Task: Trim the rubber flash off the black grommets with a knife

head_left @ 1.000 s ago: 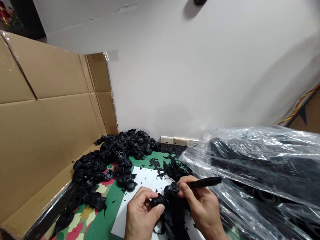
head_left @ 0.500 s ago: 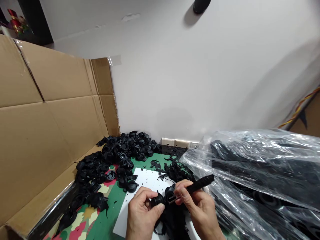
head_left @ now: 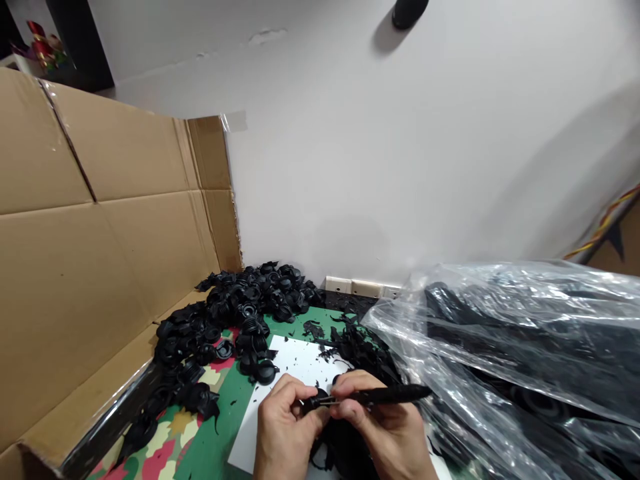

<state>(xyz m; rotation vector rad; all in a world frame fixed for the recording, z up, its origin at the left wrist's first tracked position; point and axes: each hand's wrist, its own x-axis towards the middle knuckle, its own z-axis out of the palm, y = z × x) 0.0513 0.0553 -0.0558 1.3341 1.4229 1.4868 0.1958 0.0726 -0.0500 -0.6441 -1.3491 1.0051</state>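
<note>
Between the thumb and fingers of my left hand [head_left: 283, 430] is a small black ribbed rubber part [head_left: 311, 403], mostly covered by the fingers. My right hand [head_left: 385, 430] grips a black-handled tool [head_left: 397, 395], whose slim metal tip meets or nearly meets the rubber part. The tool lies almost level; its exact kind is unclear. Both hands are close together over a white sheet [head_left: 250, 433] speckled with black scraps. More black material shows below and between the hands, partly hidden by them.
A heap of black rubber parts [head_left: 250, 297] lies at the left, against a cardboard wall [head_left: 150, 247]. Black trimmings [head_left: 363, 343] are piled behind my right hand on the green mat [head_left: 220, 417]. A clear plastic bag [head_left: 500, 320] of black parts fills the right. Power sockets [head_left: 365, 287] line the wall's base.
My right hand has moved left towards my left hand, and the tool has tipped from slanting to nearly level. The rubber part has turned slightly in my left fingers.
</note>
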